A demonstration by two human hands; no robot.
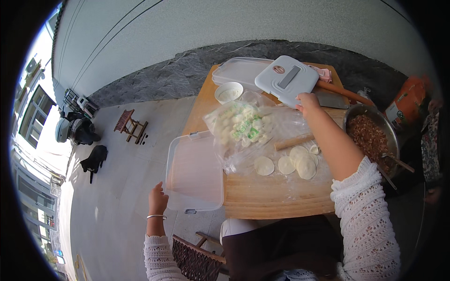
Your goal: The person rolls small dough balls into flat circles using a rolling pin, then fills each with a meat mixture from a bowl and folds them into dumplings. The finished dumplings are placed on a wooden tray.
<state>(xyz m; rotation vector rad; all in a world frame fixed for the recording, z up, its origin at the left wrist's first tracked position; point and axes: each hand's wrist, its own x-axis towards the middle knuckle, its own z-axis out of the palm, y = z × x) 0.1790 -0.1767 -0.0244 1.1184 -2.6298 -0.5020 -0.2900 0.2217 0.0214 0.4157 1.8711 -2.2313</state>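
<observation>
My left hand (158,199), with a bracelet at the wrist, grips the left edge of a transparent plastic box (195,172) with clasps. That box juts out past the table's left side. Across the table, my right hand (308,102) holds the near corner of a pale grey lid with a handle (291,79), tilted over the far side. Between my arms lie a plastic bag of pale dough pieces (246,123), a wooden rolling pin (293,142) and several round dough wrappers (304,165). My right forearm passes over the board beside the wrappers.
At the back of the wooden table (277,203) are another transparent box (239,70), a bowl of flour (229,92), a cleaver (330,100) and a larger rolling pin (346,92). A metal basin of minced filling (369,135) stands right, near another person's sleeve (430,151). A black-and-white cat (95,159) stands left.
</observation>
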